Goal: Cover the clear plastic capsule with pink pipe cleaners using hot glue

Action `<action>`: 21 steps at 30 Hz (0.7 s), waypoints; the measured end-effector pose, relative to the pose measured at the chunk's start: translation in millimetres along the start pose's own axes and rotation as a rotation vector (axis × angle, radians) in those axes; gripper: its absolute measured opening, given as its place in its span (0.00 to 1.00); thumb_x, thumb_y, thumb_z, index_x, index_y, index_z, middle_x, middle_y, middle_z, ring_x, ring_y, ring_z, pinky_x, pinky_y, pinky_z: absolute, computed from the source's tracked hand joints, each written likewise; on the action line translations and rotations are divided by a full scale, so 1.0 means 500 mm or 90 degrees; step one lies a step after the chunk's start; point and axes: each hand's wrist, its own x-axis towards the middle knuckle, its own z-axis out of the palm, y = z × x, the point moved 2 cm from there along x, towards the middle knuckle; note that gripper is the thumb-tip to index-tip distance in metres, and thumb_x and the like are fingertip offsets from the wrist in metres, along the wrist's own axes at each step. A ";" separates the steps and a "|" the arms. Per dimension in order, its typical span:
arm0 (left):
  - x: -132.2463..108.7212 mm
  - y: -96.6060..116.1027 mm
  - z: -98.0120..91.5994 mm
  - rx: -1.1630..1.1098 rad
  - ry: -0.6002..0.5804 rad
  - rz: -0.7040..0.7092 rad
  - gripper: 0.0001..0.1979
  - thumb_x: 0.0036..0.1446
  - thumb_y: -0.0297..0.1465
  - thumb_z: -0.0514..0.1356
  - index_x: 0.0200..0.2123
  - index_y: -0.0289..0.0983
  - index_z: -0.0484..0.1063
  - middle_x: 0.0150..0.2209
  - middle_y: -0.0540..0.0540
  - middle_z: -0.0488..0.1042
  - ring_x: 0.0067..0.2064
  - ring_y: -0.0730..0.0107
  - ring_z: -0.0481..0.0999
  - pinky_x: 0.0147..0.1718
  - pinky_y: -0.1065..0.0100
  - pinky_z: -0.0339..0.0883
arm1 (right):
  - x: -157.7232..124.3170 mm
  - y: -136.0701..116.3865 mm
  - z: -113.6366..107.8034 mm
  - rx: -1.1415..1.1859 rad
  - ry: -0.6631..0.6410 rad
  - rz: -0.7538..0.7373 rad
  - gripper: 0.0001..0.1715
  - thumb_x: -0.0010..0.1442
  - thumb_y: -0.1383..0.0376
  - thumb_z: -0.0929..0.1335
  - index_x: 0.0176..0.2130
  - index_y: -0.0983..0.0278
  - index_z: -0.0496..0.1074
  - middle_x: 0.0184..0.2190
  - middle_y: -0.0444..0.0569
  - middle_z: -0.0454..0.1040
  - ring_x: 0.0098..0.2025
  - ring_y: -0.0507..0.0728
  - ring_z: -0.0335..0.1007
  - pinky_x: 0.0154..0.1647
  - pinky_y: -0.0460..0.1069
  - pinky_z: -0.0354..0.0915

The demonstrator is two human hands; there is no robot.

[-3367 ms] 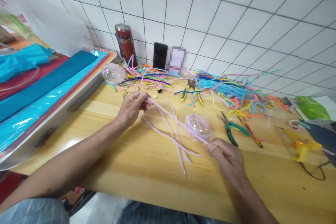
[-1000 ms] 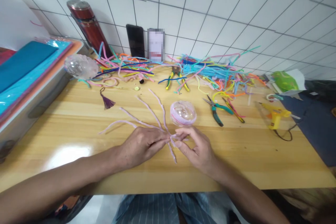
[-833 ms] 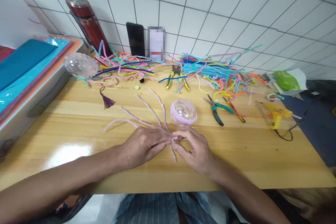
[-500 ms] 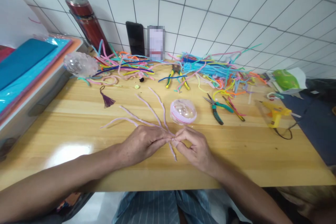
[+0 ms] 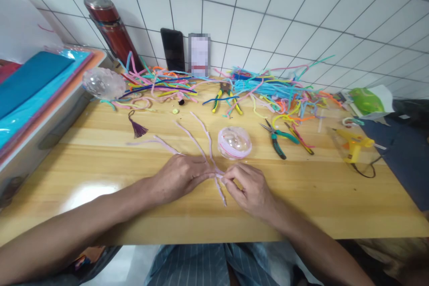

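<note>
Head view: lilac fuzzy stems pinched where they cross, between my left fingers (image 5: 200,169) and right fingers (image 5: 236,172).
Both sets closed to a pinch: left on the lilac stems (image 5: 208,140) at the crossing, right just beside it on a short end. Long ends fan away past my left knuckles, over the tabletop (image 5: 321,196); another sticks out toward me, below the pinch. Lilac-banded clear ball (image 5: 235,144) sits just beyond my right fingers, apart from them. Teal-handled pliers (image 5: 277,146) farther right.
</note>
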 end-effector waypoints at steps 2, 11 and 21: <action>0.002 -0.013 -0.015 0.040 -0.024 -0.011 0.14 0.79 0.33 0.57 0.50 0.39 0.84 0.41 0.44 0.88 0.39 0.66 0.89 0.35 0.73 0.76 | 0.002 -0.001 -0.011 -0.034 -0.017 -0.001 0.12 0.73 0.71 0.66 0.36 0.58 0.70 0.29 0.45 0.78 0.30 0.55 0.73 0.34 0.51 0.65; 0.008 -0.042 -0.072 0.100 -0.075 0.041 0.16 0.79 0.36 0.56 0.52 0.41 0.85 0.36 0.45 0.86 0.34 0.71 0.85 0.31 0.74 0.67 | -0.019 -0.004 -0.053 -0.095 -0.024 -0.029 0.13 0.74 0.72 0.65 0.36 0.58 0.68 0.28 0.44 0.74 0.29 0.55 0.70 0.33 0.52 0.62; -0.023 -0.128 -0.114 0.089 -0.004 -0.049 0.22 0.80 0.44 0.54 0.53 0.41 0.86 0.42 0.42 0.88 0.40 0.68 0.89 0.41 0.74 0.78 | -0.060 0.025 -0.056 0.031 0.017 0.028 0.12 0.69 0.74 0.67 0.37 0.57 0.69 0.29 0.42 0.75 0.30 0.54 0.74 0.33 0.49 0.66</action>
